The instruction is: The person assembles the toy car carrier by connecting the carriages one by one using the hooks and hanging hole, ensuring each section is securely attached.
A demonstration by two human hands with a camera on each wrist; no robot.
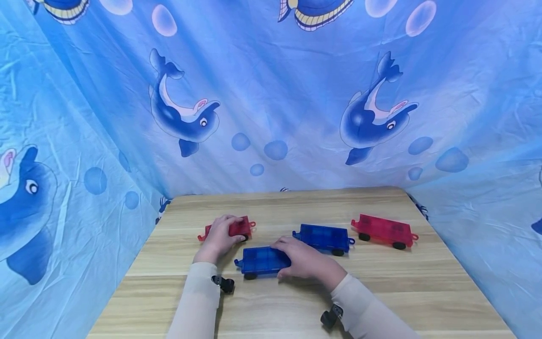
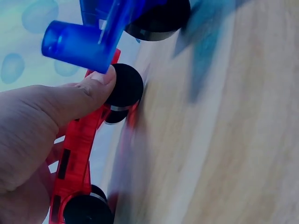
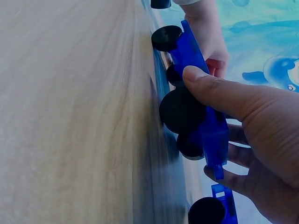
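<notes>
Four-wheeled toy train cars of clear plastic stand on the wooden table. My left hand (image 1: 219,238) holds a red toy train car (image 1: 241,227) at the left, and in the left wrist view the thumb lies by one black wheel (image 2: 125,86). Nearer to me, my right hand (image 1: 306,260) grips the right end of a blue toy train car (image 1: 260,259). In the right wrist view the thumb lies along this blue car's side (image 3: 212,126), with fingers round the far side. Its hook end points left, below the red car; the hand hides its right end.
Behind the right hand stands a second blue car (image 1: 323,237), its ring end pointing right. Another red car (image 1: 383,230) is farther right. The wooden table (image 1: 271,310) meets a blue dolphin-print curtain (image 1: 271,103) at the back and sides.
</notes>
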